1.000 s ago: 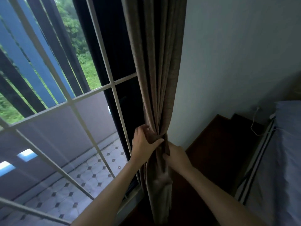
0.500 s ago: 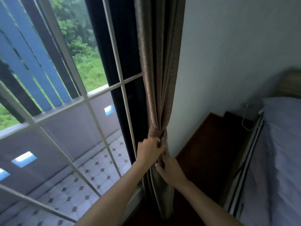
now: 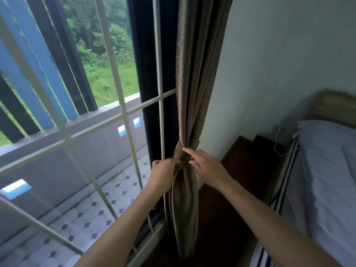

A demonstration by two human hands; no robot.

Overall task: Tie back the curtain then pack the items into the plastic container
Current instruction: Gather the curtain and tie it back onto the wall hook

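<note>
Your left hand (image 3: pixel 163 174) grips the gathered brown fabric curtain (image 3: pixel 194 93) at its waist. Your right hand (image 3: pixel 209 166), fingers (image 3: pixel 189 152) loose, touches it from 3 o'clock. The curtain hangs 12-to-6 between them.

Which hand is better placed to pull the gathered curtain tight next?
Probably the left hand: its grip pinches the brown curtain at the gathered waist. The right hand only touches the fabric there with an extended index finger, so it would first need to take hold.
</note>
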